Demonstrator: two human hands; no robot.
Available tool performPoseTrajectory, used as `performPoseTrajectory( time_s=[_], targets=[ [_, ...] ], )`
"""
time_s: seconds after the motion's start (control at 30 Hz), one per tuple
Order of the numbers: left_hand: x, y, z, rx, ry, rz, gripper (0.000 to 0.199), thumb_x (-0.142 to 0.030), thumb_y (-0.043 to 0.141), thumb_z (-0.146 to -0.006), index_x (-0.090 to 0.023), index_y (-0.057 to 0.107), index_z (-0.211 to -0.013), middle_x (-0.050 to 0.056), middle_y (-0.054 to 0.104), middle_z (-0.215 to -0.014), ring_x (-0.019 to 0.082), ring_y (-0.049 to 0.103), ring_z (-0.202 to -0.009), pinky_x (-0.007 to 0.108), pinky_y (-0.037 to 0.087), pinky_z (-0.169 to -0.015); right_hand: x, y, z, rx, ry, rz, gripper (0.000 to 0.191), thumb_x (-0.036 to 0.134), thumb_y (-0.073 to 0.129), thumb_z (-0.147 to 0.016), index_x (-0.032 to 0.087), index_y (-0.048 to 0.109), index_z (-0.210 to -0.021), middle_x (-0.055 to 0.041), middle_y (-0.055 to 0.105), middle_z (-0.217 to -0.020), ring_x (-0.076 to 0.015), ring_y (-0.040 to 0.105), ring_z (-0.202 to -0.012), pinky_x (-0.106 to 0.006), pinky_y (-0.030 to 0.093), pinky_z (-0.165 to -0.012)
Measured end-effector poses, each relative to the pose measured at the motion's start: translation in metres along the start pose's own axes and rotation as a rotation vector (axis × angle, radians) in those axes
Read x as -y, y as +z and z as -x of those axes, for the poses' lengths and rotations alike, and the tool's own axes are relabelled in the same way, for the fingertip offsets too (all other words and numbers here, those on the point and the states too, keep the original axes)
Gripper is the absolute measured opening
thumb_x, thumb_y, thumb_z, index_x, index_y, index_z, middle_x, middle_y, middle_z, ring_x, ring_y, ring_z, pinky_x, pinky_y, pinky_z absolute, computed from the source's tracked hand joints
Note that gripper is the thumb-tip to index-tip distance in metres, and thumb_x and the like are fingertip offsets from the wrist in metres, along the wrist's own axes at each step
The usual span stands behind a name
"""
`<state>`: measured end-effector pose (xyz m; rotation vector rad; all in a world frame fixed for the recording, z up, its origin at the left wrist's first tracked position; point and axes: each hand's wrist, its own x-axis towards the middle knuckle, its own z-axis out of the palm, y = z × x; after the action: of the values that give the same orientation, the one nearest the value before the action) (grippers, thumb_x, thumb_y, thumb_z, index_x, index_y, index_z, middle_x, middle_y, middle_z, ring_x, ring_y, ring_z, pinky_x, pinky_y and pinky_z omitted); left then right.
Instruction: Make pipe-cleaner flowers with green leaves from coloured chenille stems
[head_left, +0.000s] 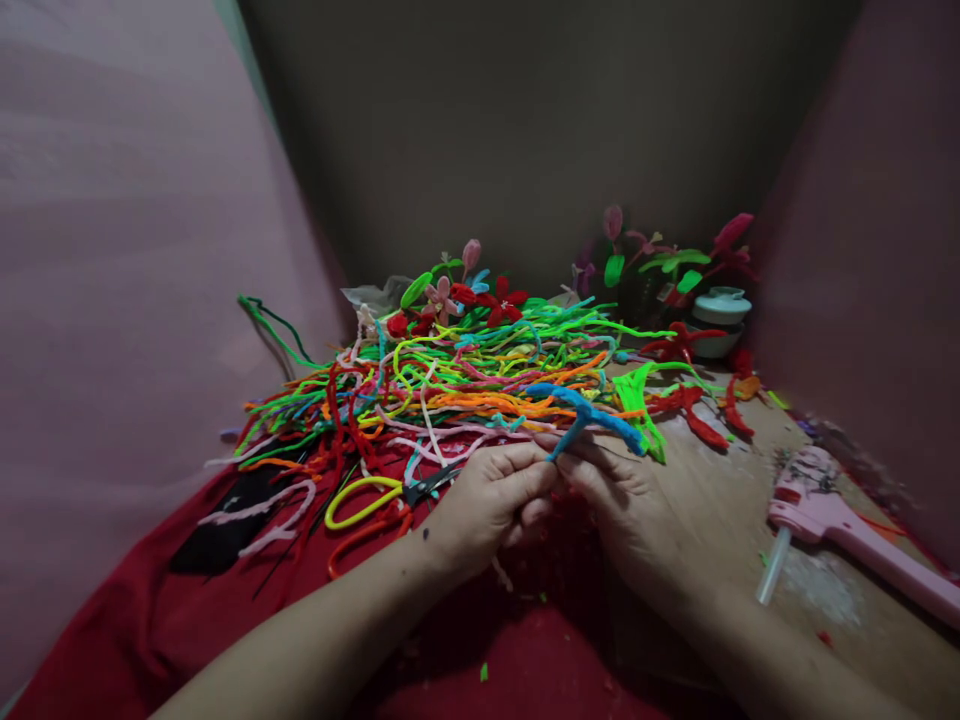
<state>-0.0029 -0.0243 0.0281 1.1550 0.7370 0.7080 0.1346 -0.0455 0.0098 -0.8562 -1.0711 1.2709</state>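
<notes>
A blue pipe cleaner piece [581, 412], forked into arms at its top, stands up between my two hands. Its lower end is pinched by my left hand [499, 490], the fingers closed. My right hand [626, 500] is closed on the same blue piece from the other side, its fingertips partly hidden. Just behind the hands spreads a big heap of many-coloured pipe cleaners [480, 375]. Scissors with yellow and orange handles [365, 503] lie left of my left hand, blades partly under the heap.
On the right, a pink glue gun [840, 525] with a clear glue stick rests on a brown board [750, 480]. Red flower pieces [701, 420] and a lidded jar [720, 318] sit farther back. A black flat object [225, 530] lies left on the red cloth [157, 600]. Pink walls flank both sides.
</notes>
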Motion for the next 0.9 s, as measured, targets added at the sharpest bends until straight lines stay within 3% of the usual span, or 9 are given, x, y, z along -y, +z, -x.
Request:
performPoseTrajectory(
  time_s=[0.13,0.23,0.3,0.37,0.47,0.53,0.63,0.7,0.9],
  targets=[
    [0.003,-0.002,0.000,0.142,-0.070,0.247,0.020,-0.029,0.056,-0.082,-0.013,0.054,-0.070,-0.009,0.036,-0.043,0.001,0.020,-0.031,0.015,0.019,-0.036,0.005,-0.002,0.001,0.045,0.029,-0.038,0.021,0.033,0.063,-0.078,0.025,0.072,-0.095,-0.0037,0.069,-0.100,-0.0228,0.059,-0.098,-0.040,0.042,-0.092],
    [0.003,-0.005,0.001,0.241,-0.128,0.369,0.022,-0.031,0.056,-0.083,-0.013,0.055,-0.070,-0.011,0.033,-0.040,0.000,0.015,-0.028,0.015,0.023,-0.034,0.012,-0.003,0.002,0.105,-0.039,0.083,0.016,0.031,0.060,-0.080,0.024,0.074,-0.076,-0.0028,0.069,-0.085,-0.0218,0.060,-0.090,-0.037,0.043,-0.090],
    [0.004,-0.007,0.000,0.279,-0.162,0.390,0.023,-0.032,0.055,-0.083,-0.013,0.055,-0.070,-0.011,0.031,-0.039,0.000,0.014,-0.028,0.015,0.024,-0.034,0.014,-0.004,0.003,0.126,-0.088,0.139,0.022,0.029,0.057,-0.082,0.024,0.072,-0.066,-0.0019,0.068,-0.078,-0.0205,0.060,-0.090,-0.034,0.042,-0.090],
    [0.003,-0.008,-0.001,0.280,-0.152,0.349,0.022,-0.031,0.054,-0.083,-0.013,0.056,-0.071,-0.010,0.033,-0.040,0.001,0.016,-0.028,0.016,0.024,-0.035,0.011,-0.004,0.003,0.098,-0.098,0.098,0.017,0.028,0.058,-0.081,0.024,0.073,-0.072,-0.0013,0.069,-0.083,-0.0199,0.060,-0.092,-0.034,0.041,-0.091],
    [0.001,-0.006,0.000,0.192,-0.089,0.156,0.022,-0.034,0.055,-0.083,-0.013,0.057,-0.078,-0.008,0.040,-0.047,0.002,0.025,-0.031,0.016,0.024,-0.037,0.005,-0.003,0.003,0.014,-0.024,-0.049,0.014,0.030,0.062,-0.076,0.024,0.073,-0.084,-0.0030,0.069,-0.091,-0.0222,0.061,-0.089,-0.037,0.046,-0.084],
    [-0.002,-0.002,0.001,0.098,-0.032,-0.074,0.023,-0.036,0.053,-0.083,-0.014,0.058,-0.082,-0.006,0.045,-0.052,0.003,0.032,-0.036,0.017,0.026,-0.040,0.004,-0.002,0.003,-0.031,0.025,-0.080,0.014,0.033,0.063,-0.074,0.025,0.073,-0.081,-0.0043,0.070,-0.088,-0.0245,0.062,-0.085,-0.038,0.049,-0.077],
    [-0.001,0.003,0.004,-0.044,0.178,-0.468,0.017,-0.031,0.054,-0.083,-0.016,0.061,-0.088,-0.002,0.055,-0.066,0.008,0.046,-0.054,0.020,0.038,-0.056,0.013,0.001,0.003,-0.090,0.033,-0.029,0.009,0.031,0.067,-0.070,0.026,0.074,-0.075,-0.0039,0.071,-0.083,-0.0266,0.061,-0.088,-0.038,0.049,-0.076],
    [0.005,0.004,0.005,-0.115,0.336,-0.676,0.016,-0.027,0.054,-0.083,-0.018,0.062,-0.093,0.001,0.059,-0.077,0.011,0.050,-0.066,0.022,0.039,-0.068,0.024,0.004,0.003,-0.123,0.037,0.048,0.007,0.028,0.070,-0.066,0.025,0.074,-0.071,-0.0032,0.071,-0.080,-0.0273,0.061,-0.090,-0.037,0.049,-0.077],
    [0.021,-0.006,0.004,-0.198,0.517,-0.945,0.016,-0.024,0.049,-0.085,-0.020,0.063,-0.090,0.003,0.057,-0.073,0.014,0.050,-0.065,0.023,0.036,-0.067,0.040,0.013,0.003,-0.103,0.066,0.194,0.002,0.026,0.073,-0.062,0.025,0.071,-0.061,-0.0025,0.069,-0.066,-0.0268,0.062,-0.078,-0.036,0.049,-0.069]
  ],
)
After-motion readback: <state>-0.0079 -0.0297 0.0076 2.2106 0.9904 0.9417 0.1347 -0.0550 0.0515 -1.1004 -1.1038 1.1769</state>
